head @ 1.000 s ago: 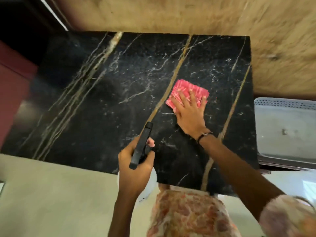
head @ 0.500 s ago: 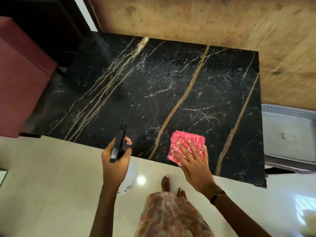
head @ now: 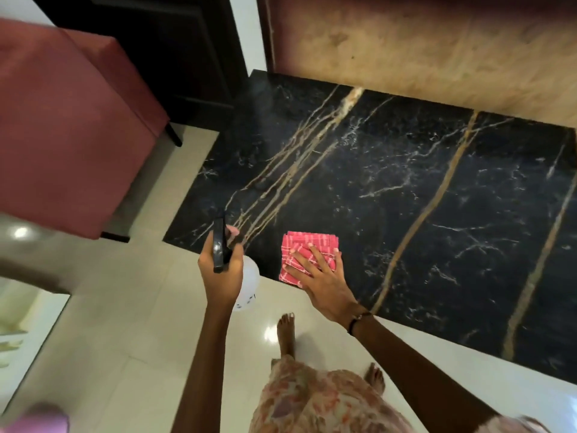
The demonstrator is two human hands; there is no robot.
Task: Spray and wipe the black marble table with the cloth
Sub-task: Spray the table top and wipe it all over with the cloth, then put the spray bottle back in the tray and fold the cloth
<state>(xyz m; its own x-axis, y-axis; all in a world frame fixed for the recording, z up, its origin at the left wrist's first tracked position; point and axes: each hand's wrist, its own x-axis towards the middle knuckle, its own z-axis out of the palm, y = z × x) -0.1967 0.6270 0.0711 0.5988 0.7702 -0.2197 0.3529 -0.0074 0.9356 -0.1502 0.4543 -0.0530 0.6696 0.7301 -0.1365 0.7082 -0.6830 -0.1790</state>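
We can make out a few small dark marks low on the white body of the spray bottle [head: 246,285], but they are too small to read, and nothing else carries legible writing. The black marble table [head: 390,189] fills the right of the view – a dark slab crossed by gold and white veins that run diagonally from its far edge toward the near one – with a tan wall panel [head: 421,54] along its far side and a glossy cream tile floor [head: 131,323] in front of it. A dusty-red upholstered seat [head: 62,126] on dark legs stands left of the table, near a dark door or cabinet behind it. Our left hand [head: 220,270] is wrapped around the bottle's neck, one finger on the trigger; the black spray head [head: 218,245] runs lengthwise away from us, nozzle toward the table's near left corner, the bottle itself hanging over the floor just off the table edge. Our right hand [head: 321,270] lies flat with fingers spread, pressing the folded red patterned cloth [head: 307,245] onto the marble at the near edge – the cloth sits roughly square to that edge, one corner just over it. Bare feet and a floral garment show below
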